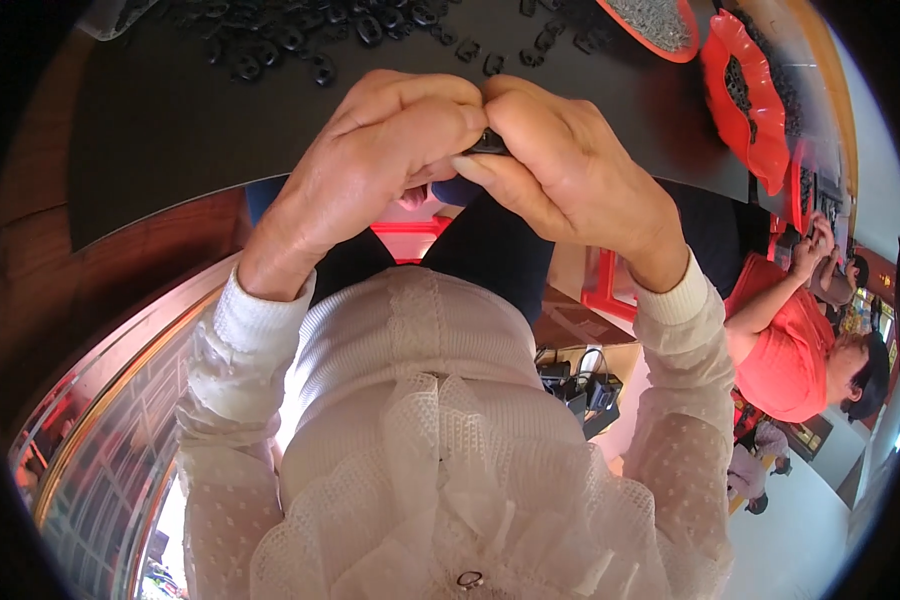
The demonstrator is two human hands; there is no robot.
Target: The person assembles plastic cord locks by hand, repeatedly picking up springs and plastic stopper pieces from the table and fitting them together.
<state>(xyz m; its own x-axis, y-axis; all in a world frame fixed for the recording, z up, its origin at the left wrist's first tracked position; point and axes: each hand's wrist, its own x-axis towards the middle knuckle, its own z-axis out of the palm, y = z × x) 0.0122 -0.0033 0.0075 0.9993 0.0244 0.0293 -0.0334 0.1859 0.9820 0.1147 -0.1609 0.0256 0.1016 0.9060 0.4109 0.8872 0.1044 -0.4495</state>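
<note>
Both hands meet over the near edge of a dark desk (pixel 200 150), with a small black piece (pixel 488 144) gripped between them. The left hand (pixel 395 130) has its fingers curled inward and its thumb against the far side of the piece; the right hand (pixel 565 165) closes in from the other side, its thumb pointing left along the near side. Most of the piece is covered by the fingers, so its full shape and any marking on it cannot be made out. Farther across the desk, many black parts (pixel 368 30) lie in a loose spread, some showing openings through them, and a single black loop (pixel 493 64) lies just beyond the hands. On the far right stands a red bowl (pixel 678 56) filled with small grey bits, and to the right of that a wavy-edged red dish (pixel 763 135) holds more dark pieces. Below the desk on the right, black adapters (pixel 602 392) with cables sit by a cardboard box (pixel 575 322); any print on them is too small to read. Farther right, a co-worker in a red shirt (pixel 790 350) sits with forearms raised.
</note>
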